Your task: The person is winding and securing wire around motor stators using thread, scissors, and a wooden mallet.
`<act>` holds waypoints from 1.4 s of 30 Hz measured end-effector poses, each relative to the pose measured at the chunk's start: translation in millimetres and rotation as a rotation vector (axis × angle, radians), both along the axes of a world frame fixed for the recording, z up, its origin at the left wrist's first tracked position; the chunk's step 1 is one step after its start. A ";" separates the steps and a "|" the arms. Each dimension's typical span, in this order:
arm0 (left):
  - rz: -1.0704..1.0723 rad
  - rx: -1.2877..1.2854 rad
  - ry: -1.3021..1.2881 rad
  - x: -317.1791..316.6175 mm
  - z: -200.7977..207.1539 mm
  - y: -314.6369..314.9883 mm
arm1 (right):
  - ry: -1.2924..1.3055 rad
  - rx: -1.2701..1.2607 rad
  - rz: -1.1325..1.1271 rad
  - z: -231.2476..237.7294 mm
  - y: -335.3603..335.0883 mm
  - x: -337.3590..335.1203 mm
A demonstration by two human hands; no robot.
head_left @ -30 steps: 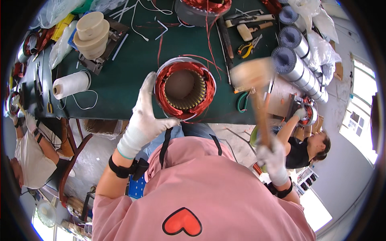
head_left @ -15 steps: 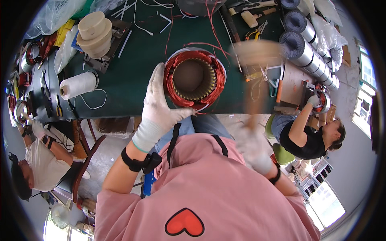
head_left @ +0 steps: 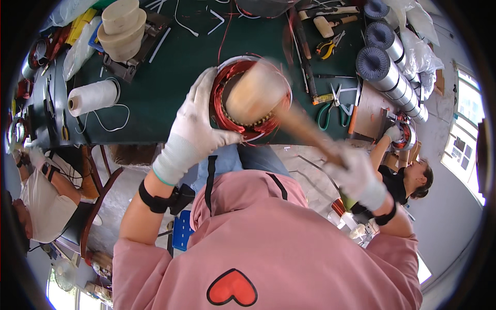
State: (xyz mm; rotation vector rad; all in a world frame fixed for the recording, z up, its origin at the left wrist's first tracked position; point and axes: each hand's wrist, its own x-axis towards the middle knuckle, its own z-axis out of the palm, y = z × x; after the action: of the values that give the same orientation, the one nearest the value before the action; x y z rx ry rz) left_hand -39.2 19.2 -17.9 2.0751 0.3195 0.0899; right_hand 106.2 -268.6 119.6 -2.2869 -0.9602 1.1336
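A motor stator (head_left: 220, 109) with red copper windings stands on the green tabletop near its front edge, its bore facing up. My left hand (head_left: 194, 121), in a white glove, grips its left side, with fingers along the outer edge and thumb at the near rim. In my gloved right hand (head_left: 356, 175) is the handle of a wooden mallet (head_left: 257, 93). The pale mallet head is blurred by motion and covers much of the stator's bore and right windings. Whether the head touches the windings I cannot tell.
Right of the stator lie green-handled scissors (head_left: 325, 114), yellow pliers (head_left: 325, 49) and a second mallet (head_left: 324, 27). Metal cylinders (head_left: 373, 63) line the right side. A white thread spool (head_left: 94, 97) and cream stacked blocks (head_left: 121, 33) stand left. Two people work at either side.
The mallet has swung left and toward the stator, from beside it to over it. My right hand has moved up and to the right. My left hand keeps its hold on the stator.
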 end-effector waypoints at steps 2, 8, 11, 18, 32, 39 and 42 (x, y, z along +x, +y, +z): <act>-0.019 -0.012 0.011 3.1 0.4 1.9 | 0.127 -0.039 -0.395 14.6 -0.8 13.7; -0.054 -0.080 0.043 5.9 1.3 11.8 | -0.283 -0.375 0.428 48.4 31.6 81.3; -0.075 -0.103 0.025 8.2 1.7 13.9 | -0.227 -0.339 0.276 57.6 36.7 84.6; -0.068 -0.140 0.062 9.6 3.2 13.7 | -0.480 -0.204 0.586 47.4 34.6 101.0; -0.057 -0.154 0.115 15.8 2.7 12.7 | -0.850 0.030 0.879 -17.6 36.3 135.3; -0.045 -0.178 0.066 13.1 6.2 7.2 | -0.822 0.061 0.605 -36.6 15.2 156.0; -0.019 -0.123 0.025 6.6 0.5 -2.7 | -0.726 0.154 0.523 -55.6 -18.0 165.2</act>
State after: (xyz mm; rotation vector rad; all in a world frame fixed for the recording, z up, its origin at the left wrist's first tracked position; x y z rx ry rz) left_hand -32.6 16.5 -17.4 1.9586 0.3124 0.0323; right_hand 271.4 -286.6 64.1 -2.4093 -1.9186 0.3226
